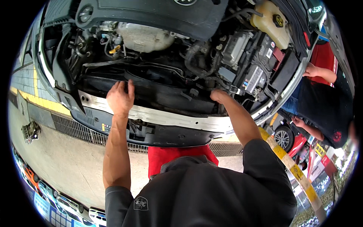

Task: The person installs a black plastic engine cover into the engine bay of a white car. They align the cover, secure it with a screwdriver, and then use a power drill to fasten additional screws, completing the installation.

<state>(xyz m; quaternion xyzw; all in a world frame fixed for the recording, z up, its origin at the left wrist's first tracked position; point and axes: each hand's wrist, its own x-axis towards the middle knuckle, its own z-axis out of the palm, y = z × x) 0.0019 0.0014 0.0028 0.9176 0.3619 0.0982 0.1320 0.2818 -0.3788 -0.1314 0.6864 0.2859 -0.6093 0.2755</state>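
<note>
Left hand (120, 97) flat, fingers spread, on black radiator shroud (162, 89); right hand (219, 95) gripping its edge (fingers hidden).

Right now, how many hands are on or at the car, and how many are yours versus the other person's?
Own hands: 2, left hand on the black shroud, right hand reaching into the engine bay
Other person's hands: 2, one on the car's edge, one lower down
Total: 4
</note>
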